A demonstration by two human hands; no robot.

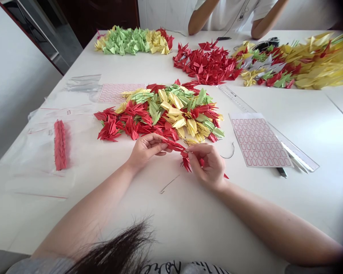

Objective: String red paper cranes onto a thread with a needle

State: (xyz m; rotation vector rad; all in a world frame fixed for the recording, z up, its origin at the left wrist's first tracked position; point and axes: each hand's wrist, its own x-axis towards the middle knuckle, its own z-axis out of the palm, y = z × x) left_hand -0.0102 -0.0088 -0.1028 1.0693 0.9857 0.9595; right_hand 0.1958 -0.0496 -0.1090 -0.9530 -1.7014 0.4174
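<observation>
Left hand [146, 151], right hand [208, 166]; both curled shut on creased red origami cranes [173, 144]

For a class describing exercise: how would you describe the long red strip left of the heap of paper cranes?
On the white table, find the mixed heap of paper cranes. Left of it, on a clear plastic bag, lies a red stack of cranes, packed in one straight row, unlike the loose piles.

On the table [303, 114], a heap of paper cranes [160, 112] lies centrally. A label sheet [257, 140] and ruler [236, 98] lie right of it; a plastic bag [25, 160] with a strung column of cranes [60, 144] on it lies left; further heaps [207, 64] lie behind.
</observation>
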